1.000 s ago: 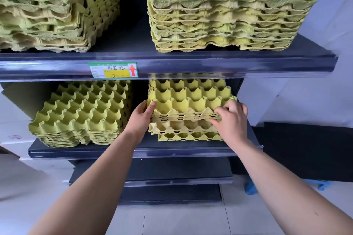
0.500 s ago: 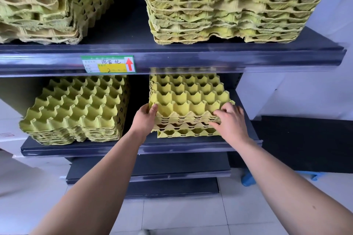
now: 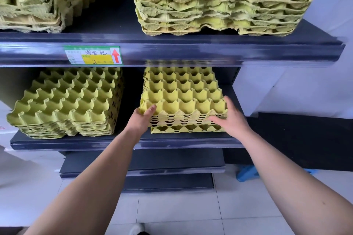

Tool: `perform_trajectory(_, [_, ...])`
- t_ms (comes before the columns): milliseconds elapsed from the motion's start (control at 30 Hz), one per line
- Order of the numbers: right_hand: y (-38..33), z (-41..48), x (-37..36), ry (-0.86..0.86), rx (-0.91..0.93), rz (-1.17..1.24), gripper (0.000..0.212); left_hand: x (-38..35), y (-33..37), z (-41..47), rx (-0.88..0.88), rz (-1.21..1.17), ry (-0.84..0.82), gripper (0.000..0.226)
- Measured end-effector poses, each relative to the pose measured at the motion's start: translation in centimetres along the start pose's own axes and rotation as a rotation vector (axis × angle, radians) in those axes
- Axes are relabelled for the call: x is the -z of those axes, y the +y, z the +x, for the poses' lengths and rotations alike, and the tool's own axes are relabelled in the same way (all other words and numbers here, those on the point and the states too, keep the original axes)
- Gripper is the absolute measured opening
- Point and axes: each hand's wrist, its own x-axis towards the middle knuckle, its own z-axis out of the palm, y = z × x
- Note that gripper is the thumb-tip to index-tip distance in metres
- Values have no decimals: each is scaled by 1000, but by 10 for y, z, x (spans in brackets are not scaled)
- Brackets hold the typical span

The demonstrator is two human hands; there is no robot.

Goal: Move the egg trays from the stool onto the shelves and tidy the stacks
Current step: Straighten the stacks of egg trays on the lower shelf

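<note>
Below-right of the price label (image 3: 93, 55), the tray stack (image 3: 181, 97) is lying beyond both hands, upper trays overhanging toward the label; left hand (image 3: 141, 120) is gripping its label-side front corner, thumb seemingly on top, right hand (image 3: 231, 120) is pressing flat-fingered on its far front corner.

Illumination bright, diffuse, even. Glare streaks run along the glossy shelf edge (image 3: 191, 51) above the right hand (image 3: 232, 120). Deep shadow flanks the egg tray stack (image 3: 181, 97) beyond the left hand (image 3: 141, 118). Wide-angle distortion bows frame edges; focus sharp
</note>
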Motion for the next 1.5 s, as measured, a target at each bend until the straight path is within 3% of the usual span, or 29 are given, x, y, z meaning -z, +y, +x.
perform_trajectory(167, [3, 5, -1, -76, -47, 137, 84, -3, 0, 2, 21, -49, 37, 55])
perform_trajectory(333, [6, 5, 3, -3, -8, 229, 82, -3, 11, -6, -37, -183, 81, 45])
perform_trajectory(400, [9, 3, 8, 26, 0, 254, 82, -6, 15, -11, -62, -172, 98, 55])
perform_trajectory(533, [18, -1, 23, 46, 7, 309, 82, -19, 15, -20, -98, -166, 87, 33])
perform_trajectory(767, [32, -9, 15, -5, -38, 269, 84, -32, -1, -20, -32, -125, 50, 48])
perform_trajectory(933, [30, -6, 6, -37, -48, 212, 85, -31, -1, -19, -34, 4, 20, 70])
perform_trajectory(1200, [24, -2, 0, -153, -109, 78, 97, -27, -10, -7, 79, 241, 3, 65])
perform_trajectory(1333, [24, -7, 7, -192, -144, 168, 97, -31, -16, -3, 35, 183, 1, 76])
perform_trajectory(1500, [23, -11, 7, -149, -82, 204, 89, -33, -15, -2, -26, 212, 13, 70])
